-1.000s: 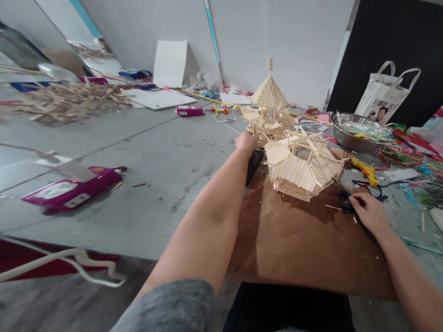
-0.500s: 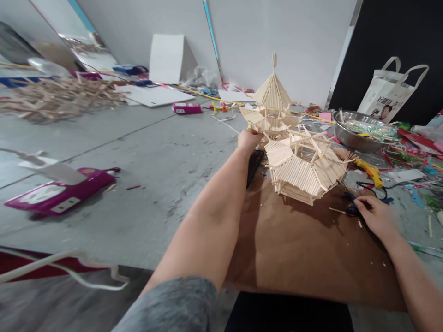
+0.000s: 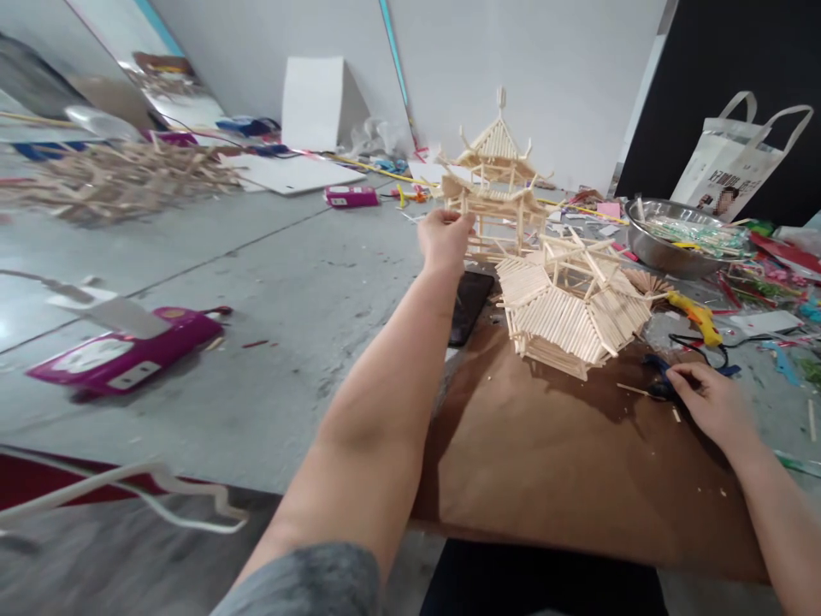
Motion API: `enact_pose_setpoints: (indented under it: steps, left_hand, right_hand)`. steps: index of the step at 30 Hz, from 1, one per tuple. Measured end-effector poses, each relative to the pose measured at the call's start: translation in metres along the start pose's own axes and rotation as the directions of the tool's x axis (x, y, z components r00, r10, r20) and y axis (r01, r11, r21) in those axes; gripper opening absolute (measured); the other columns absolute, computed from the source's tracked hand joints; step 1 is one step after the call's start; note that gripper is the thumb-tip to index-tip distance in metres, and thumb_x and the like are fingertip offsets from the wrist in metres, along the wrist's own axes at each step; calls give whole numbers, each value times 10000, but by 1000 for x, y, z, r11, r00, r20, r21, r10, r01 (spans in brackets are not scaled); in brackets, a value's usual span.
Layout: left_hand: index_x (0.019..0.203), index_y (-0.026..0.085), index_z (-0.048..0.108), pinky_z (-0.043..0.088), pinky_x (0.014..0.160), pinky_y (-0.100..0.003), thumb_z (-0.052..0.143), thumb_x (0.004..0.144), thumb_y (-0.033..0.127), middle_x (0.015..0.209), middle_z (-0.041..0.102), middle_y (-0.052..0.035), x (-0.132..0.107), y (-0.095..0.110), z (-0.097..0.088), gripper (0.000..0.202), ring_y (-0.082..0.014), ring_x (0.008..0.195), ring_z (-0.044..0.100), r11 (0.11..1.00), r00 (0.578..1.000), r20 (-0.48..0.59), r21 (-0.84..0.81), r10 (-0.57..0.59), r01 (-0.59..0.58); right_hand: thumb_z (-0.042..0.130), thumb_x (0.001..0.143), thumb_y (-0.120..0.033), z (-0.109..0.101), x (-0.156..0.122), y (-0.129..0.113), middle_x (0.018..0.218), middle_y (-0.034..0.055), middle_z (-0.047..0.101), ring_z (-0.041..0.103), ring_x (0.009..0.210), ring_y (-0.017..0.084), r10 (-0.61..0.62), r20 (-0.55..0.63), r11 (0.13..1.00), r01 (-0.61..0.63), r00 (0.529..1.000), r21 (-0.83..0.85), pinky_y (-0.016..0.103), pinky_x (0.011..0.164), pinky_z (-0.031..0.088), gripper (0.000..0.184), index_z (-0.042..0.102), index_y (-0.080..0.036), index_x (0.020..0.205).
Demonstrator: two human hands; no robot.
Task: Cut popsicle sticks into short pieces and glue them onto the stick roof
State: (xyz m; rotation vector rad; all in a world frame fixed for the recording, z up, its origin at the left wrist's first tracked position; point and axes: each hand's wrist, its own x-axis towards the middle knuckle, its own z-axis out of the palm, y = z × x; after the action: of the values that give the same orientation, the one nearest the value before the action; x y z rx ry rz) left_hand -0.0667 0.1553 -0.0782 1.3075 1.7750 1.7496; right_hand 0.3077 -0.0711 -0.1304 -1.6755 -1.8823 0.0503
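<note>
At the back of the brown board, my left hand (image 3: 445, 239) has its fingers closed on the left edge of a tiered pagoda model (image 3: 500, 197) built from thin wooden sticks. The pagoda stands upright, with upturned roof corners and a pointed top. In front of it sits a wider stick-built roof section (image 3: 570, 308) with an open top frame. My right hand (image 3: 715, 406) rests on the board's right side, fingers curled against a blue-and-black hand tool (image 3: 658, 376), its kind unclear. A loose stick (image 3: 634, 389) lies beside that tool.
A dark phone-like slab (image 3: 473, 304) lies under my left wrist. To the right are a yellow glue gun (image 3: 696, 316), a metal bowl (image 3: 667, 248) of sticks and scattered scraps. On the left are a purple power strip (image 3: 186, 338) and a stick pile (image 3: 128, 180).
The pagoda has gone from leaning toward me to upright, showing its open sides, with my left hand on it. My right hand stays by the blue-and-black tool.
</note>
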Motion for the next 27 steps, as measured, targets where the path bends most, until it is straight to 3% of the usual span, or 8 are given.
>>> enact_pose_setpoints:
  steps: [6, 17, 27]
  left_hand:
    - [745, 169, 563, 395, 614, -218, 564, 678, 283, 597, 527, 6, 0, 8, -5, 132, -140, 687, 544, 997, 996, -48, -5, 77, -77]
    - [760, 158, 551, 401, 612, -204, 564, 665, 191, 668, 554, -7, -6, 17, -8, 102, -118, 690, 538, 990, 998, -38, -131, 46, -51]
    - [723, 161, 564, 393, 585, -187, 568, 697, 256, 663, 561, -4, 6, -6, -10, 98, -117, 686, 541, 993, 995, -75, -96, 61, -68]
  right_hand:
    - [460, 801, -473, -2, 0, 4, 735, 35, 700, 636, 635, 185, -11, -31, 1000, 10, 999, -16, 301, 604, 485, 309, 641, -227, 752]
    - [453, 804, -487, -1, -1, 10, 762, 48, 702, 642, 675, 186, -2, -21, 1000, 1, 1000, -24, 297, 637, 489, 334, 642, -214, 767]
    - [457, 796, -496, -1, -2, 13, 755, 44, 703, 640, 663, 188, 19, -10, 999, -19, 1000, -41, 300, 632, 488, 340, 649, -217, 761]
